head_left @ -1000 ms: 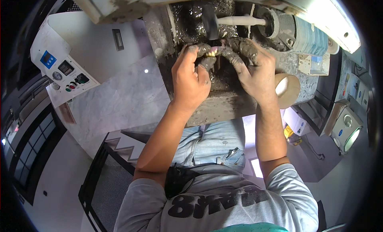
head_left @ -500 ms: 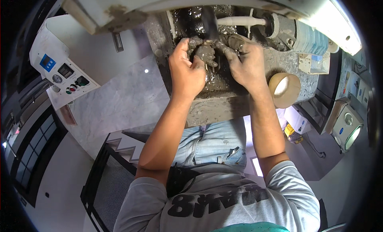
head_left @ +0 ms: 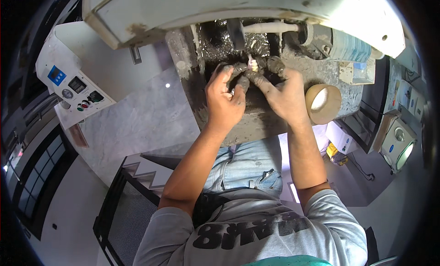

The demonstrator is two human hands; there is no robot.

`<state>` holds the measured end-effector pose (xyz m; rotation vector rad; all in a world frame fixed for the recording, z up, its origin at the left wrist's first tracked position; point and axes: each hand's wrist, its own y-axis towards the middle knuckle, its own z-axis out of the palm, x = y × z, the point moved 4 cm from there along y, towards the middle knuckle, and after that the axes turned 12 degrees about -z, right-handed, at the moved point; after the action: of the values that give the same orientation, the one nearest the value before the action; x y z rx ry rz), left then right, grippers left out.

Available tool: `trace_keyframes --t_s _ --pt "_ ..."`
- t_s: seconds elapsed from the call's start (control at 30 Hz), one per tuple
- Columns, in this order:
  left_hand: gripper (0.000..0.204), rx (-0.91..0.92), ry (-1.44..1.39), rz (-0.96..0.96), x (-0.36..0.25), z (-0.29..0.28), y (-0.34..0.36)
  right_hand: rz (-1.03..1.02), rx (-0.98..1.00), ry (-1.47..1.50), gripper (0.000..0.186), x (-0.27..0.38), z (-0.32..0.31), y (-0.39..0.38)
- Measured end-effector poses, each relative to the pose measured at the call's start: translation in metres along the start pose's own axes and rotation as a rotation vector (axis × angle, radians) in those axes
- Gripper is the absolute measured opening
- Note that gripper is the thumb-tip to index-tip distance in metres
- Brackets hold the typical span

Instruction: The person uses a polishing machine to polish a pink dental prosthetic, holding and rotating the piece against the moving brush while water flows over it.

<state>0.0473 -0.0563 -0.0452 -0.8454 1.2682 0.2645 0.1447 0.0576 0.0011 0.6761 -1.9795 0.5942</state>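
A small denture, with pink base and yellowish-white teeth showing, is held up between my two hands. My right hand, coated in grey slurry at the fingers, grips it with thumb and fingertips. My left hand, just as muddy, has its curled fingertips on the denture's left side; the exact contact is partly hidden. Just beyond the denture stands a dark polishing wheel on a pale tapered shaft. Beneath lies a trough of wet grey slurry.
A motor housing carries the shaft at right. Near my right wrist stands a round tan bowl with white contents. A white hood overhangs the bench. A control panel is at left, and a small clear box at far right.
Both hands have drawn back toward me, away from the wheel. The denture's teeth now show, where slurry-covered fingers hid them before. The view has shifted slightly.
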Motion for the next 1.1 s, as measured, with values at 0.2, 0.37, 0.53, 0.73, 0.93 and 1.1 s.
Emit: trace_keyframes --t_s 0.2,0.37,0.53,0.73,0.93,1.1 --pt "0.030 0.123 -0.252 -0.117 0.000 0.001 0.022 -0.257 0.112 -0.097 0.030 0.010 -0.017 0.010" --pt "0.024 0.232 -0.247 -0.198 -0.004 -0.001 0.034 -0.313 0.189 -0.179 0.033 0.016 -0.018 0.012" --pt "0.022 0.232 -0.260 -0.207 0.006 -0.001 0.039 -0.365 0.098 -0.208 0.034 0.022 -0.021 0.012" --pt "0.034 0.108 -0.333 -0.282 0.006 0.006 0.039 -0.592 0.093 -0.123 0.034 0.028 -0.005 0.009" --pt "0.035 0.093 -0.455 -0.274 -0.001 0.006 0.048 -0.346 0.030 -0.164 0.029 0.001 -0.011 0.026" --pt "0.026 0.005 -0.420 -0.271 -0.006 0.004 0.053 -0.406 -0.010 -0.221 0.029 0.001 -0.003 0.031"
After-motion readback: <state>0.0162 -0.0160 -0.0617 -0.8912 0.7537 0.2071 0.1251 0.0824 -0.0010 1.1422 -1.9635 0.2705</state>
